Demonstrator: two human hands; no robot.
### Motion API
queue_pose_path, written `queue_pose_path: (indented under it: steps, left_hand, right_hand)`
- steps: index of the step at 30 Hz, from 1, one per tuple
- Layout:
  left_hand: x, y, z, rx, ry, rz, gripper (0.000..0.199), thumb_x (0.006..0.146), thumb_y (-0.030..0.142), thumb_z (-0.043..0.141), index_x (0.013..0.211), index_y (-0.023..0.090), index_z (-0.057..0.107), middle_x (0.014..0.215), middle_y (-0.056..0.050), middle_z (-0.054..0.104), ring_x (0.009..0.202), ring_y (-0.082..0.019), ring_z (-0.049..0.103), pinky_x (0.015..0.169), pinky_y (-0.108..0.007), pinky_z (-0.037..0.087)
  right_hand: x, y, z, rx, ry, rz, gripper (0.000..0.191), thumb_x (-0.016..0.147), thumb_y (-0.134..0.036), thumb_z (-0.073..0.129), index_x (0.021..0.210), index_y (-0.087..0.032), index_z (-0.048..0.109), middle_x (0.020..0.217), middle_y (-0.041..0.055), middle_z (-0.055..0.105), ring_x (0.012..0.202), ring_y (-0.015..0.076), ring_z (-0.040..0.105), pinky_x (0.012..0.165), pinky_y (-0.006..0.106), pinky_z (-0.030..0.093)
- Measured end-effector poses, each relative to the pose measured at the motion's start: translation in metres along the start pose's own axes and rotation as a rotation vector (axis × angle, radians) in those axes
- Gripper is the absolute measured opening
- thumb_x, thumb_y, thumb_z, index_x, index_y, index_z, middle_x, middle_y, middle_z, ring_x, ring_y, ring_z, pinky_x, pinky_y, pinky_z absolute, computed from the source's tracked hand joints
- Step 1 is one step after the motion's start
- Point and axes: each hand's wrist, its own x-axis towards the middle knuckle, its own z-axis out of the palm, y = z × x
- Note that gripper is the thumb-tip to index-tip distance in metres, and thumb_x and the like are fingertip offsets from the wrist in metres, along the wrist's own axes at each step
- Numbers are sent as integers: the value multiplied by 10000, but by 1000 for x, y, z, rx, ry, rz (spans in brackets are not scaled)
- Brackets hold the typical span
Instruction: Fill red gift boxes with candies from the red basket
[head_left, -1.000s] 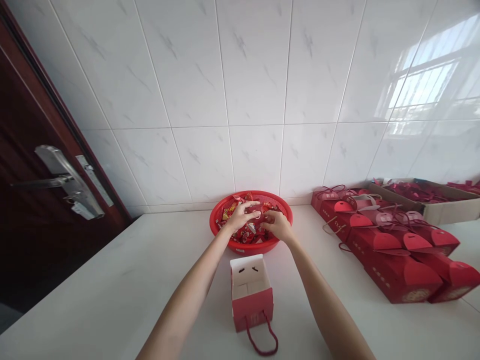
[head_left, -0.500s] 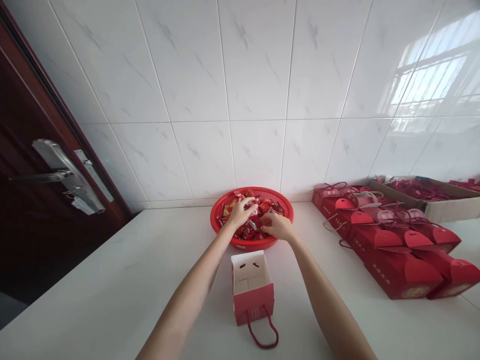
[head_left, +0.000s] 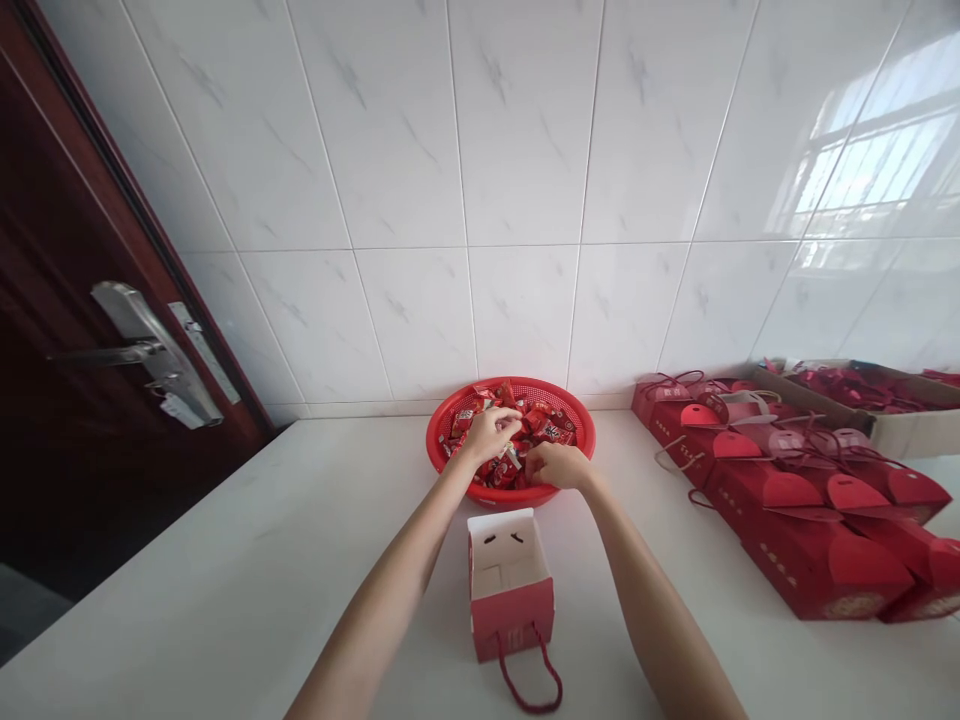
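A round red plastic basket stands against the wall, filled with red-wrapped sweets. Over its middle is my left hand, fingers curled together above the sweets; what they hold, if anything, is too small to name. My right hand reaches into the basket's right side, its fingertips bent down among the wrappers and partly hidden. In front of the basket, between my forearms, stands a small red box with its top open, a white inside and a dark red cord handle hanging toward me.
Rows of closed red gift boxes sit on the white table at the right. Behind them is a cardboard tray of dark red ribbons. A brown door with a metal handle is at the left.
The view has shifted slightly. My left hand's fingers have drawn closer together over the sweets, and my right hand has moved slightly lower into them.
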Motion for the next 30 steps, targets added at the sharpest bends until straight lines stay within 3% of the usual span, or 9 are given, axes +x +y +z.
queue_pose_path:
  steps: [3, 6, 8, 11, 14, 19, 23, 26, 30]
  left_hand:
    - [-3, 7, 1, 16, -169, 93, 196, 800, 201, 627, 931, 201, 773, 1007, -46, 770, 961, -210, 693, 910, -304, 529]
    - [-4, 11, -2, 38, -305, 137, 228, 798, 182, 572, 909, 195, 770, 970, -41, 769, 947, -203, 687, 915, -287, 499]
    - [-3, 11, -4, 64, -364, 79, 239, 791, 182, 534, 869, 192, 759, 927, -33, 761, 910, -196, 676, 860, -270, 492]
    - [-4, 8, -5, 115, -519, -38, 169, 763, 250, 569, 750, 190, 727, 725, -12, 713, 708, -179, 640, 656, -246, 465]
    - [-6, 6, -5, 122, -640, -88, 79, 668, 272, 670, 690, 197, 686, 573, 31, 620, 545, -145, 556, 519, -229, 376]
    - [-6, 3, -3, 78, -595, -53, 197, 665, 363, 713, 682, 181, 637, 623, 15, 623, 597, -169, 568, 539, -246, 383]
    - [-4, 5, -3, 47, -450, 12, 309, 741, 476, 685, 710, 175, 621, 716, -13, 658, 725, -203, 598, 629, -267, 422]
    - [-5, 6, -3, -5, -362, 49, 333, 780, 500, 664, 737, 171, 633, 737, -20, 676, 742, -213, 616, 662, -286, 454]
    - [-4, 2, -3, -23, -450, 41, 262, 723, 362, 733, 903, 173, 706, 831, -38, 733, 844, -240, 669, 727, -293, 499]
  right_hand:
    - [0, 3, 0, 69, 39, -13, 282, 681, -58, 583, 701, -279, 758, 857, -29, 767, 844, 195, 695, 704, 259, 445]
    - [1, 6, 0, 168, 144, -5, 297, 734, -57, 552, 802, -259, 758, 920, -17, 768, 868, 179, 701, 711, 237, 466]
    - [3, 9, 1, 237, 224, 21, 307, 797, -79, 508, 905, -240, 746, 882, 2, 763, 774, 162, 705, 688, 236, 482]
    - [7, 12, 4, 327, 318, 66, 326, 849, -93, 443, 987, -217, 711, 722, 1, 728, 585, 146, 669, 619, 244, 490]
    - [12, 14, 8, 383, 405, 92, 269, 844, -100, 462, 936, -211, 689, 750, 11, 726, 612, 157, 676, 597, 251, 482]
    - [18, 18, 12, 443, 510, 88, 169, 844, -143, 511, 879, -228, 653, 893, 27, 738, 786, 185, 698, 638, 263, 485]
    - [18, 21, 14, 528, 540, 22, 75, 809, -292, 618, 869, -246, 619, 838, 9, 720, 730, 189, 661, 585, 265, 458]
    - [18, 23, 15, 620, 553, -52, 223, 724, -391, 695, 709, -234, 538, 708, -13, 655, 638, 176, 591, 519, 254, 393]
    - [17, 23, 14, 796, 592, -115, 261, 673, -391, 713, 656, -227, 510, 635, -29, 595, 598, 157, 535, 523, 260, 379]
